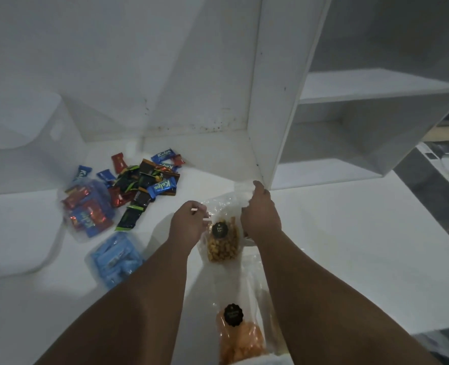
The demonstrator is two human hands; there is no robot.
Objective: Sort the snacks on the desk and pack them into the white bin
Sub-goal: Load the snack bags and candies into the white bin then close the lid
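Note:
A clear bag of yellow-brown snack pieces (222,245) with a round black label lies on the white desk between my hands. My left hand (189,222) pinches the bag's left upper edge. My right hand (260,212) grips its clear top at the right. A second clear bag of orange chips (240,341) lies nearer me, between my forearms. Loose blue, red and dark green wrapped bars (144,180) are piled at the left middle. A clear pouch of red and blue bars (89,209) and a pouch of light blue packets (118,258) lie below them. The white bin (20,154) stands at far left.
A white shelf unit (276,101) with open compartments rises behind my right hand, its corner close to my fingers. A white wall runs along the back. The desk's right edge (428,222) drops to a dark floor.

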